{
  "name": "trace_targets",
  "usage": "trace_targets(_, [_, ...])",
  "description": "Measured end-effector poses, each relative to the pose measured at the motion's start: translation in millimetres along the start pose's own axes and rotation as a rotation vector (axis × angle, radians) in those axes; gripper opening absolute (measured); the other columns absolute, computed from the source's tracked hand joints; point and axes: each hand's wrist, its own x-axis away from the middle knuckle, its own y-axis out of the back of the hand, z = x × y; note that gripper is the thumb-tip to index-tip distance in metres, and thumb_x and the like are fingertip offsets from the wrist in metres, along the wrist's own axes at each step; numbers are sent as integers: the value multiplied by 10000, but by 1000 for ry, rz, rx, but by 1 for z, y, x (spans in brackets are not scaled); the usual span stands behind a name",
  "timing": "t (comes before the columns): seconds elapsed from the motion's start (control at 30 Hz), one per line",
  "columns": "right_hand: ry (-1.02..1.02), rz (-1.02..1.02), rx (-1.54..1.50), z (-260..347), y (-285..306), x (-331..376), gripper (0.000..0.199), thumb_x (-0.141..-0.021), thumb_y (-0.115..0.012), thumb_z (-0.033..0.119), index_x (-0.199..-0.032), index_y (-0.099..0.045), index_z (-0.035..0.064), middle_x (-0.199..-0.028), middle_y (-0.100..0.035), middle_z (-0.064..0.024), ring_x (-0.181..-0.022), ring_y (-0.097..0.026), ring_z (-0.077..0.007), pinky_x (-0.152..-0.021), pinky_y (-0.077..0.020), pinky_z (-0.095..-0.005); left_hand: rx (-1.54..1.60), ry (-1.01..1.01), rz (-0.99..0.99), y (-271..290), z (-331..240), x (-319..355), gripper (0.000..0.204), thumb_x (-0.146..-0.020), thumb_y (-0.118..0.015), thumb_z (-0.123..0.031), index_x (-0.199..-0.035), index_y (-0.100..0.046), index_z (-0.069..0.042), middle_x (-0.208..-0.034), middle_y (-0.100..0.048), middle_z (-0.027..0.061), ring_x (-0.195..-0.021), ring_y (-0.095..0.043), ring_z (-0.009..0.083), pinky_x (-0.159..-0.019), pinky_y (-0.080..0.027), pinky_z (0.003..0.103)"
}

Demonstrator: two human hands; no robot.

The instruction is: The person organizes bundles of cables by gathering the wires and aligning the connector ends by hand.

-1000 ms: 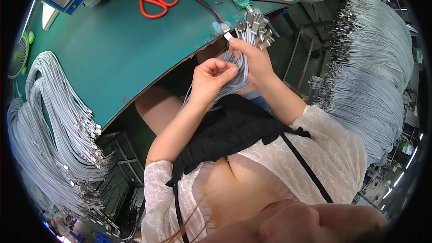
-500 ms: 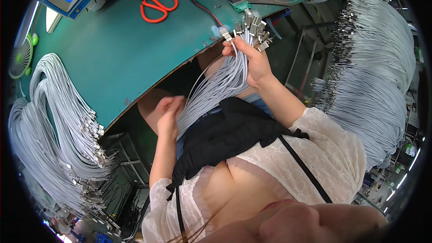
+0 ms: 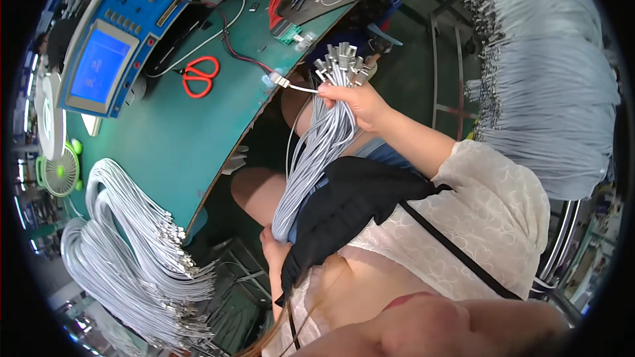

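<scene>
A bundle of grey cables [image 3: 311, 158] with metal-shelled plugs [image 3: 342, 65] lies slanting across my lap. Just below the plugs, my right hand [image 3: 354, 100] is closed round it, thumb and fingertips pinching one cable that stretches left. That cable's plug [image 3: 280, 80] sits at the table edge, against a pale blue connector [image 3: 268, 79] on a red and black lead. At the lower end of the bundle, my left hand [image 3: 274, 248] is closed against the cables, its fingers partly hidden.
On the green table [image 3: 165, 145] are red-handled scissors [image 3: 200, 78], a green circuit board [image 3: 286, 32] with red wires and a blue tester [image 3: 126, 33] with a screen. Cable bundles hang over the table's left end [image 3: 126, 258]. A big cable stack [image 3: 542, 86] stands at right.
My left hand has moved down to the bundle's lower end. My right hand is farther from the plug at the table edge, with that cable now stretched between. The view has shifted.
</scene>
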Motion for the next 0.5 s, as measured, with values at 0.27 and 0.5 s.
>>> trace_targets(0.27, [87, -26, 84, 1, 1, 27, 82, -772, -634, 64, -817, -567, 49, -716, -556, -15, -625, -517, -86, -566, -417, -225, -81, -101, -95, 6, -30, 13, 469, -507, -596, -4, -974, -556, 4, -1054, -517, 189, -929, -527, 371, -835, -424, 376])
trace_targets(0.5, [-372, -94, -83, -32, 166, 93, 368, -863, -540, 333, -1056, -528, 20, -1009, -585, -71, -930, -548, -152, -843, -415, -299, -41, -59, -16, 46, -4, 49, 403, -494, -721, -112, -873, -611, -29, -795, -610, 146, -849, -563, 314, -779, -444, 359])
